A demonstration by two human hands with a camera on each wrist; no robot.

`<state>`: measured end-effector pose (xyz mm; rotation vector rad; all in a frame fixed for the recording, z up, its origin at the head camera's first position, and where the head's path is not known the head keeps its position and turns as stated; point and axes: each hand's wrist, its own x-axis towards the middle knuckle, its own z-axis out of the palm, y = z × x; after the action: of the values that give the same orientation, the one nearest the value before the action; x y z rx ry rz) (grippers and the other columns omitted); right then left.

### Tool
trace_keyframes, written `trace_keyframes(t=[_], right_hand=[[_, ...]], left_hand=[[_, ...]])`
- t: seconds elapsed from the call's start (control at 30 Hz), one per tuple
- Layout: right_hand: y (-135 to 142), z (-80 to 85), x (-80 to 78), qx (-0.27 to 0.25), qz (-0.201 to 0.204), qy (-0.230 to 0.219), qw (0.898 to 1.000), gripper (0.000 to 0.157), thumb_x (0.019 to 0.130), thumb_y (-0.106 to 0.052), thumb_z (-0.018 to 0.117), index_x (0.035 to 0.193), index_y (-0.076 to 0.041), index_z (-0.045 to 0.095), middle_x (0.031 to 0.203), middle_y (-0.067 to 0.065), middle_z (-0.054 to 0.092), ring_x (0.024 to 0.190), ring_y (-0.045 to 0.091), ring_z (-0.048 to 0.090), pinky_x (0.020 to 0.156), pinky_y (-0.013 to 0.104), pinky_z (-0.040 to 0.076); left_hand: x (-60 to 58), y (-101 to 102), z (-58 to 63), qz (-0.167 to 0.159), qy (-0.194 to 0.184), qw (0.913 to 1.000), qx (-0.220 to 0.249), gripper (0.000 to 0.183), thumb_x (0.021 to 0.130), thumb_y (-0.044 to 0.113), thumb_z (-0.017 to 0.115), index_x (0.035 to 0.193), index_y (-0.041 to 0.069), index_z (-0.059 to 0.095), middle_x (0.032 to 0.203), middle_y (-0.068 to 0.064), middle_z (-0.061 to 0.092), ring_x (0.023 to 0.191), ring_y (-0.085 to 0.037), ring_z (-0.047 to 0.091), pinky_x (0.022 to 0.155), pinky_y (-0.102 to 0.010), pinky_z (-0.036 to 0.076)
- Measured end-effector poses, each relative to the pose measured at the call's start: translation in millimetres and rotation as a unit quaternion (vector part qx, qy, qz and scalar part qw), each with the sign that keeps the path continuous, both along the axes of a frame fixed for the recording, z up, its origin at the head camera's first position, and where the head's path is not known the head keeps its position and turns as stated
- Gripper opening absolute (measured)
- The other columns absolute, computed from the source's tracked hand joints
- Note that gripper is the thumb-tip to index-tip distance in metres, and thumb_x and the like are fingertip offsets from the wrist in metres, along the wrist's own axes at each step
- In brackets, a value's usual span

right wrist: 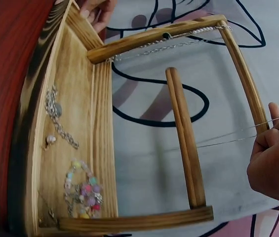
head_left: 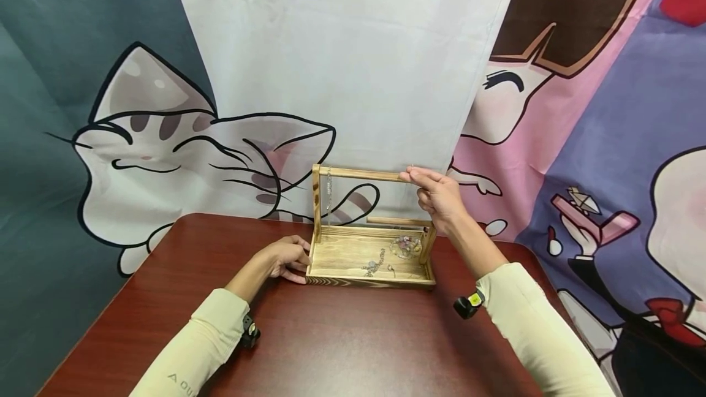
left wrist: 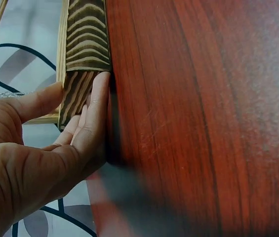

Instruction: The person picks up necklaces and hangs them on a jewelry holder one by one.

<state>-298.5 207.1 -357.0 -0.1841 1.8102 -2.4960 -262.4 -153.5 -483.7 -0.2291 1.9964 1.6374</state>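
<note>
A wooden jewelry stand [head_left: 369,282] with a shallow tray and bars sits on the table. My left hand [head_left: 287,258] holds the tray's left end, thumb at the rim and fingers along the outside in the left wrist view. At the free right end of the top bar [head_left: 364,174], my right hand [head_left: 441,198] pinches a thin necklace [right wrist: 228,141], whose strands hang down past the lower bar [right wrist: 183,138]. A silver chain [head_left: 329,192] hangs at the top bar's left end. In the tray lie a beaded bracelet [right wrist: 82,190], a chain with a pendant [right wrist: 58,116] and small earring-like pieces [right wrist: 50,140].
The stand is near the back of a reddish-brown table [head_left: 353,336]. Right behind it hangs a cloth [head_left: 353,66] printed with cartoon figures. A short post [head_left: 427,244] at the stand's right carries the lower bar.
</note>
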Motion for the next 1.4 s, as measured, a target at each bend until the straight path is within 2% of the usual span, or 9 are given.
trace_keyframes(t=[0.23, 0.6, 0.7, 1.0, 1.1, 1.27, 1.4], right_hand=[[-14.8, -2.0, 1.2, 0.016, 0.005, -0.003, 1.000, 0.023, 0.112, -0.010, 0.069, 0.132, -0.005, 0.079, 0.100, -0.006, 0.089, 0.042, -0.001, 0.031, 0.042, 0.015, 0.021], [-42.4, -1.8, 2.3, 0.040, 0.018, 0.002, 0.999, 0.039, 0.113, -0.012, 0.069, 0.148, 0.004, 0.067, 0.100, -0.010, 0.088, 0.043, 0.000, 0.029, 0.041, 0.015, 0.022], [-46.0, -2.1, 1.8, 0.035, 0.020, 0.005, 0.999, 0.041, 0.112, -0.011, 0.070, 0.148, 0.006, 0.066, 0.099, -0.009, 0.088, 0.043, 0.000, 0.029, 0.041, 0.016, 0.021], [-58.9, -3.1, 0.9, 0.022, 0.020, 0.011, 1.000, 0.022, 0.110, -0.008, 0.072, 0.130, -0.003, 0.080, 0.096, -0.006, 0.088, 0.044, -0.001, 0.029, 0.041, 0.016, 0.020], [-63.4, -2.6, 1.3, 0.024, 0.021, 0.007, 0.999, 0.026, 0.110, -0.010, 0.073, 0.134, -0.001, 0.078, 0.096, -0.007, 0.088, 0.044, 0.000, 0.029, 0.042, 0.016, 0.020], [-71.9, -0.6, 1.0, 0.028, 0.026, 0.003, 0.999, 0.041, 0.110, -0.010, 0.073, 0.147, 0.007, 0.066, 0.096, -0.010, 0.088, 0.044, 0.000, 0.028, 0.042, 0.016, 0.019], [-79.0, 0.1, -0.2, 0.033, 0.031, 0.006, 0.999, 0.045, 0.111, -0.010, 0.072, 0.150, 0.009, 0.063, 0.095, -0.011, 0.088, 0.043, 0.000, 0.027, 0.042, 0.016, 0.018]], left_hand=[[1.2, 3.4, 0.4, 0.003, -0.001, 1.0000, -0.001, 0.046, 0.096, -0.009, 0.065, 0.137, 0.002, 0.048, 0.104, -0.013, 0.066, 0.093, -0.026, 0.073, 0.078, -0.047, 0.074], [0.2, 0.7, -1.7, 0.001, -0.001, 1.0000, 0.008, 0.051, 0.098, -0.009, 0.067, 0.145, -0.003, 0.048, 0.114, -0.020, 0.069, 0.097, -0.027, 0.075, 0.081, -0.050, 0.075], [-0.8, 0.0, -2.4, -0.002, 0.000, 0.9999, 0.012, 0.053, 0.099, -0.009, 0.067, 0.147, -0.003, 0.047, 0.114, -0.020, 0.069, 0.097, -0.028, 0.076, 0.080, -0.050, 0.074], [-2.4, -2.1, -0.7, -0.007, 0.007, 0.9999, 0.011, 0.055, 0.097, -0.010, 0.066, 0.149, -0.004, 0.046, 0.112, -0.021, 0.070, 0.095, -0.030, 0.076, 0.079, -0.048, 0.075], [-2.2, -2.7, 0.7, -0.011, 0.010, 0.9999, 0.007, 0.056, 0.097, -0.011, 0.065, 0.150, -0.006, 0.046, 0.114, -0.022, 0.069, 0.096, -0.030, 0.076, 0.078, -0.048, 0.075], [-2.8, -4.1, 2.8, -0.016, 0.012, 0.9998, 0.005, 0.057, 0.098, -0.010, 0.066, 0.151, -0.006, 0.046, 0.114, -0.022, 0.069, 0.096, -0.030, 0.076, 0.078, -0.047, 0.075], [-3.7, -4.5, 1.8, -0.018, 0.010, 0.9998, 0.010, 0.056, 0.098, -0.010, 0.066, 0.151, -0.006, 0.046, 0.115, -0.022, 0.069, 0.096, -0.029, 0.077, 0.078, -0.047, 0.075]])
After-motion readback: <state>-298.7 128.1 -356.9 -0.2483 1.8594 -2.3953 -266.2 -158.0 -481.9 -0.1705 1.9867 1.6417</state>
